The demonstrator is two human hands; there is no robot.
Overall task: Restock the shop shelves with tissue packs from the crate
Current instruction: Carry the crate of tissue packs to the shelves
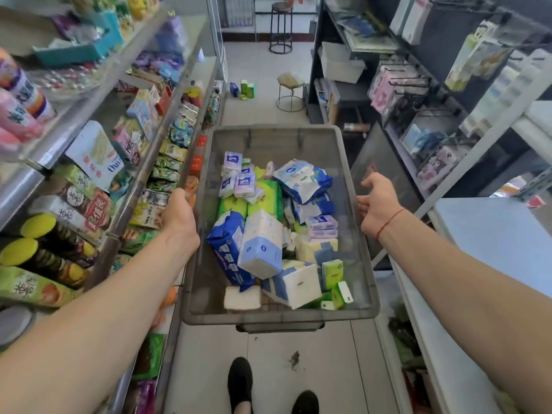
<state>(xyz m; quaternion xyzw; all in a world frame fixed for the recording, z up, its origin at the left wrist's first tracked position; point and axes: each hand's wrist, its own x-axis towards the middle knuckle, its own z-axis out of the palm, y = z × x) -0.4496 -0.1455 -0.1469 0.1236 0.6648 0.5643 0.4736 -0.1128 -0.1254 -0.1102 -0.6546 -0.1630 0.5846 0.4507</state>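
Note:
A grey plastic crate is held up at waist height in the aisle. It holds several tissue packs: a large blue-and-white pack, green packs, small lilac pocket packs and a blue-white bag. My left hand grips the crate's left rim. My right hand is at the right rim, with fingers curled beside it and thumb raised; a red string circles the wrist.
Snack shelves line the left side. Dark racks with hanging goods stand on the right, and a white counter is near right. Ahead on the floor lie green tissue packs, a small stool and a tall stool.

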